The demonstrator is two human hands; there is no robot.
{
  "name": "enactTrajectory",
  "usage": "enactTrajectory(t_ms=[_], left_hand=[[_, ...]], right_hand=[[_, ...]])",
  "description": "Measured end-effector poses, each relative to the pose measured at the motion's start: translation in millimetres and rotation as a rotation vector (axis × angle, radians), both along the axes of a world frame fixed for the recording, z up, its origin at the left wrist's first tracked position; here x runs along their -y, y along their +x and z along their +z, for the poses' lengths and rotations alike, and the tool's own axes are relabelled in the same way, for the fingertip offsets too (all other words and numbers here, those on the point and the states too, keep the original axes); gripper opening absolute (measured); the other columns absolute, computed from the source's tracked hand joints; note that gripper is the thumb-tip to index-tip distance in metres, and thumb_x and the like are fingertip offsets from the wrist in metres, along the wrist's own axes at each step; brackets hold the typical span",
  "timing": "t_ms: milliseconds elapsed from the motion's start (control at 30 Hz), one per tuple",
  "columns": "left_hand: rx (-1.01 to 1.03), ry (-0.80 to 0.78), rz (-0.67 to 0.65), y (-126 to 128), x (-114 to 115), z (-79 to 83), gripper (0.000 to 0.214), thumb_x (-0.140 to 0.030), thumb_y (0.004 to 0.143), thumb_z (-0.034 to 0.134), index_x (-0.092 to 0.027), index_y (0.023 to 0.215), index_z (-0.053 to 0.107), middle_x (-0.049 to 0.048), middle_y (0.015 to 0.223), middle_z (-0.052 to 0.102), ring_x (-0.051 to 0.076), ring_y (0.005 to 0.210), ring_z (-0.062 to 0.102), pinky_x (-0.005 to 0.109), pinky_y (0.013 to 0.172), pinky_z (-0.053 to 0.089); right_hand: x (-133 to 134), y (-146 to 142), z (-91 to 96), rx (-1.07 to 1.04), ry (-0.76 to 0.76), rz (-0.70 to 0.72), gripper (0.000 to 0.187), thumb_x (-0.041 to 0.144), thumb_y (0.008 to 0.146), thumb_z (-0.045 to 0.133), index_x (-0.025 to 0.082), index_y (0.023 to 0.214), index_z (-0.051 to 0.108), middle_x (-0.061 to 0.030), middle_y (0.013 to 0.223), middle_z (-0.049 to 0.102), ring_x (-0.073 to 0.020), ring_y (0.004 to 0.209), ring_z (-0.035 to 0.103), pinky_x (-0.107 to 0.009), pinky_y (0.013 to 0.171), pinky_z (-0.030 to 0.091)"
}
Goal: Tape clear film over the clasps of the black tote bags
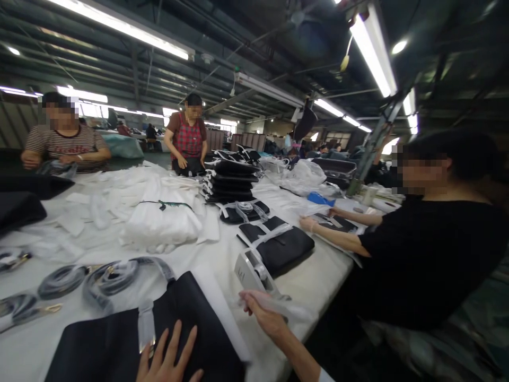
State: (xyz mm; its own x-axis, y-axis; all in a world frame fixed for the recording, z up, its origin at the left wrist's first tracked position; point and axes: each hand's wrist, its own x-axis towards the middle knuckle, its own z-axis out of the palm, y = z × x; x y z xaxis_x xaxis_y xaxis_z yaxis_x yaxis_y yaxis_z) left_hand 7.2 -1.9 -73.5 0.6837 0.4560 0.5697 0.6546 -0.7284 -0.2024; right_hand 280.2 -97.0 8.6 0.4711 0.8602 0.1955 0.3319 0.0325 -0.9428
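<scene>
Black bag (111,339) under left hand (169,353); coiled straps (95,289) inside clear plastic wrap (159,263).

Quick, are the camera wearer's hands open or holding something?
Left hand: open, fingers spread on a smooth black leather-like bag.
Right hand: closed, apparently holding a translucent whitish strip.

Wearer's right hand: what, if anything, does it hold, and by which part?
The right hand appears to hold a translucent strip near one end; blur hides exactly where.
</scene>
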Motion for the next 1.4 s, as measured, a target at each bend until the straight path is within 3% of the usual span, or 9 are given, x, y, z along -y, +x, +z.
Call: enactTrajectory(t_ms=[100,367,533,667,833,1000,1167,1233,1400], left_hand=[[0.012,-0.041,-0.006,0.3,6.1,6.6,0.055,-0.041,0.086,0.051,-0.036,0.14,0.045,0.0105,0.143,0.048,0.038,0.122,0.05,0.061,0.099,0.035],[0.001,-0.126,0.021,-1.4,19.2,18.4,0.06,-0.042,0.086,0.051,-0.031,0.145,0.039,0.0142,0.15,0.037,0.039,0.127,0.044,0.062,0.104,0.028],[0.008,-0.148,-0.006,-0.8,17.2,16.4,0.061,-0.042,0.088,0.049,-0.032,0.147,0.034,0.0138,0.152,0.034,0.04,0.128,0.042,0.063,0.105,0.027],[0.0,-0.206,0.012,-2.9,22.2,31.7,0.062,-0.046,0.089,0.05,-0.031,0.147,0.034,0.015,0.15,0.036,0.041,0.129,0.041,0.063,0.103,0.028],[-0.007,-0.353,0.037,-5.8,27.6,60.4,0.063,-0.052,0.09,0.05,-0.034,0.147,0.032,0.0138,0.151,0.035,0.04,0.131,0.039,0.063,0.106,0.026],[0.022,-0.428,0.023,-8.8,19.1,61.2,0.063,-0.055,0.09,0.047,-0.033,0.147,0.033,0.0132,0.153,0.031,0.04,0.134,0.035,0.065,0.109,0.019],[0.04,-0.394,-0.003,-10.4,18.3,59.0,0.07,-0.06,0.092,0.037,-0.021,0.149,0.028,0.0187,0.148,0.037,0.042,0.133,0.036,0.065,0.109,0.02],[0.039,-0.381,-0.01,-9.9,16.6,59.2,0.072,-0.062,0.091,0.037,-0.021,0.15,0.027,0.0193,0.147,0.039,0.041,0.131,0.038,0.065,0.108,0.023],[0.032,-0.365,0.003,-9.6,11.2,63.3,0.07,-0.061,0.091,0.038,-0.017,0.145,0.036,0.0202,0.145,0.039,0.041,0.13,0.038,0.064,0.106,0.025]], right_hand=[[17.0,7.1,10.9,0.024,-0.019,0.023,0.055,0.065,0.085,0.049,0.017,0.101,0.071,-0.0068,0.072,0.069,-0.0212,0.063,0.06,-0.033,0.062,0.05],[35.7,-4.8,58.0,0.339,-0.061,-0.08,0.032,0.048,0.086,0.057,0.022,0.074,0.072,-0.0016,0.072,0.07,-0.0189,0.073,0.063,-0.029,0.068,0.047],[40.1,-18.7,86.8,0.904,-0.021,0.084,0.034,0.041,0.093,0.053,0.021,0.071,0.069,-0.0027,0.071,0.067,-0.0153,0.071,0.06,-0.027,0.069,0.042],[39.5,-37.3,108.2,1.394,-0.063,0.235,0.027,0.028,0.094,0.054,0.017,0.072,0.065,-0.0051,0.069,0.064,-0.0165,0.063,0.057,-0.03,0.058,0.035],[21.5,-76.8,125.5,1.517,0.024,0.503,0.023,0.018,0.088,0.054,0.017,0.068,0.065,-0.0073,0.061,0.063,-0.0187,0.054,0.056,-0.033,0.054,0.029],[-33.7,-120.2,99.1,1.256,0.068,0.902,0.024,0.024,0.081,0.055,0.018,0.06,0.065,-0.0071,0.056,0.064,-0.0171,0.046,0.052,-0.03,0.051,0.029],[-84.7,-143.6,22.3,0.506,0.016,0.75,0.046,0.048,0.09,0.043,0.02,0.055,0.056,-0.0012,0.049,0.056,-0.0142,0.045,0.048,-0.026,0.048,0.037],[-92.4,-142.8,1.0,0.345,0.026,0.679,0.047,0.053,0.088,0.046,0.021,0.056,0.055,-0.0011,0.049,0.055,-0.015,0.046,0.05,-0.026,0.049,0.04],[-90.9,-134.4,-1.6,0.251,0.015,0.697,0.048,0.057,0.086,0.049,0.022,0.054,0.054,-0.0014,0.05,0.056,-0.0172,0.05,0.054,-0.029,0.056,0.047]])
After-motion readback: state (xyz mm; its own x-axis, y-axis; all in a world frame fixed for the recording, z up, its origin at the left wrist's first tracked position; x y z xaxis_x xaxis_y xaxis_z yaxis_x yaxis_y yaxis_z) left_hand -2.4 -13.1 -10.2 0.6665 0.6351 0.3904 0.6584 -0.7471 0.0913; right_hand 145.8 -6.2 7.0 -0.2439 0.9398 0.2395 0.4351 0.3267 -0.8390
